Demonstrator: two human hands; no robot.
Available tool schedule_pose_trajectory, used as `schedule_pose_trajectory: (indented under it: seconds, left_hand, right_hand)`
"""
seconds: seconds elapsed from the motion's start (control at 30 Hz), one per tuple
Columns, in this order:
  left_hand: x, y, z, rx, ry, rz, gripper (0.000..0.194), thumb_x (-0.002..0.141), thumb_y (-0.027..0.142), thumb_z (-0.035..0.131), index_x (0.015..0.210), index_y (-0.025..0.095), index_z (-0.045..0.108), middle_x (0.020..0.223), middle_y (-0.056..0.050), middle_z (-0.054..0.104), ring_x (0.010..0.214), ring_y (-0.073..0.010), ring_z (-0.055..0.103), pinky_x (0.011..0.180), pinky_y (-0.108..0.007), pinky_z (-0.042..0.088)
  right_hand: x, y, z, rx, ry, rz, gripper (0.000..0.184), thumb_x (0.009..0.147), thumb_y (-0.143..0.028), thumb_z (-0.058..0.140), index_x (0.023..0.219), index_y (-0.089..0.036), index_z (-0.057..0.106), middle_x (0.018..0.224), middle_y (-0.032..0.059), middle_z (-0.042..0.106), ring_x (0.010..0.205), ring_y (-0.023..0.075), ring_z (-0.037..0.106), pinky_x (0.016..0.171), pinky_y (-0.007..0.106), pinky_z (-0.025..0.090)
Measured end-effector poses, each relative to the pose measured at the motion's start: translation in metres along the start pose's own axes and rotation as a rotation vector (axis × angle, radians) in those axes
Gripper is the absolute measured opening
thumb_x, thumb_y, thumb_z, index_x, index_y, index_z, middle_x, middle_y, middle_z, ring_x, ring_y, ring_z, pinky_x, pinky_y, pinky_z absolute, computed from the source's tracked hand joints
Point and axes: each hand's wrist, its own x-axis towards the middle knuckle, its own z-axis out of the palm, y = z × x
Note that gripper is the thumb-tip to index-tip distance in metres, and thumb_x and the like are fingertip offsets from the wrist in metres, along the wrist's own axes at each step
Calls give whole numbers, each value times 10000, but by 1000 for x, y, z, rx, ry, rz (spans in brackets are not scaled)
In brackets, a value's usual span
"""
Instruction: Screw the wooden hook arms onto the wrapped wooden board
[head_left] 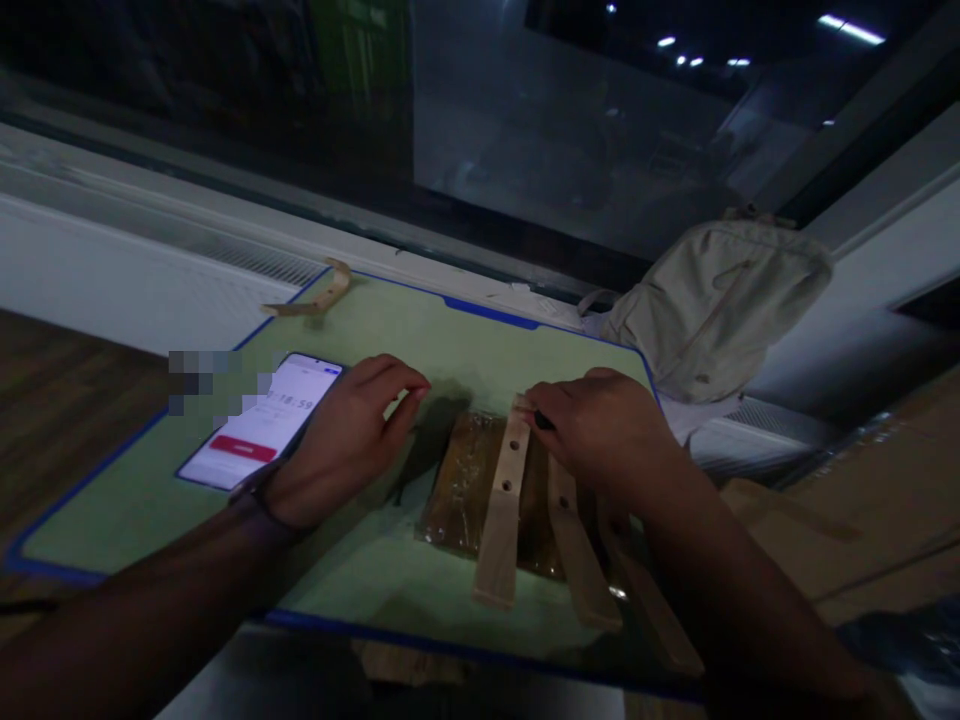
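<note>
My left hand [360,425] is over the board, right of a lit phone [259,420]. Its thumb and fingertips come together in a pinch, and whatever may be between them is too small to make out. My right hand [607,420] has its fingers closed around a small dark object [543,421]. These fingertips are at the upper end of a bent wooden strip [498,540] with two holes. This strip rests across a brown, plastic-wrapped packet [457,490]. Beside it lie a second holed strip [585,575] and a third strip [660,620], partly hidden by my right arm.
The pale green, blue-edged board [390,310] lies beneath everything. A curved wooden piece [322,295] sits at its far left corner. Behind are a radiator [150,260] and a window. A beige backpack [720,310] leans at the far right, with cardboard [885,500] nearer.
</note>
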Motion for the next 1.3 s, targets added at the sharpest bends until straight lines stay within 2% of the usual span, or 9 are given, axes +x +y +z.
schedule_pose_trajectory:
  seconds: [0.17, 0.37, 0.5, 0.63, 0.77, 0.87, 1.0, 1.1, 1.3]
  left_hand:
    - [0, -14, 1, 184, -187, -91, 244, 940, 294, 449, 972, 166, 654, 979, -101, 654, 901, -245, 619, 822, -370, 473]
    - [-3, -22, 13, 278, -460, -108, 193, 862, 266, 529, 889, 134, 667, 940, -146, 663, 915, -296, 632, 808, -392, 464]
    - [-4, -25, 21, 293, -487, -90, 183, 856, 174, 457, 778, 160, 622, 859, -121, 659, 799, -238, 624, 737, -343, 441]
    - [-1, -29, 24, 261, -407, -123, 176, 867, 161, 420, 786, 174, 576, 794, -102, 654, 749, -222, 615, 681, -319, 416]
    - [3, -13, 15, -40, -282, -220, 149, 931, 304, 425, 889, 191, 512, 730, -32, 627, 657, -191, 590, 602, -284, 388]
    - [3, 19, 2, -424, -255, -165, 146, 924, 328, 477, 857, 200, 497, 702, 13, 584, 651, -147, 557, 606, -251, 406]
    - [6, 67, -10, -903, -363, -231, 134, 893, 300, 549, 827, 188, 517, 680, 29, 571, 612, -102, 527, 567, -210, 410]
    - [15, 90, -10, -1089, -393, -265, 173, 861, 318, 620, 818, 174, 534, 665, 20, 596, 568, -85, 507, 528, -198, 385]
    - [29, 77, 5, -1063, -263, -131, 235, 863, 384, 633, 830, 158, 575, 693, -5, 617, 650, -116, 573, 639, -239, 460]
  right_hand:
    - [5, -2, -5, 22, -127, 42, 174, 924, -217, 516, 947, -194, 688, 843, 59, 766, 731, 239, 708, 632, 341, 345]
    - [2, -3, -8, 34, -145, 29, 226, 957, -262, 483, 1029, -211, 691, 926, 62, 772, 797, 266, 721, 663, 362, 403]
    - [-2, -3, -11, 25, -90, 40, 281, 954, -333, 501, 1109, -182, 680, 953, 99, 771, 788, 267, 720, 664, 362, 425]
    - [-9, 5, -17, 38, 44, 101, 306, 952, -364, 499, 1106, -170, 678, 896, 93, 762, 764, 251, 702, 675, 352, 439]
    - [-22, 16, -23, 99, 334, 131, 252, 939, -287, 511, 1090, -174, 677, 938, 84, 711, 772, 202, 665, 650, 300, 438]
    - [-31, 17, -24, 224, 522, 14, 251, 952, -277, 501, 1119, -184, 665, 973, 78, 668, 821, 169, 642, 661, 263, 444]
    - [-32, 9, -24, 504, 437, -270, 251, 948, -331, 543, 1146, -210, 636, 993, 41, 679, 854, 122, 642, 698, 221, 453]
    - [-29, 5, -23, 647, 409, -328, 163, 933, -271, 564, 1044, -189, 649, 952, 33, 709, 861, 118, 660, 718, 218, 462]
    - [-24, 16, -18, 734, 544, -241, 82, 898, -214, 603, 895, -159, 665, 848, 38, 735, 798, 119, 671, 730, 212, 471]
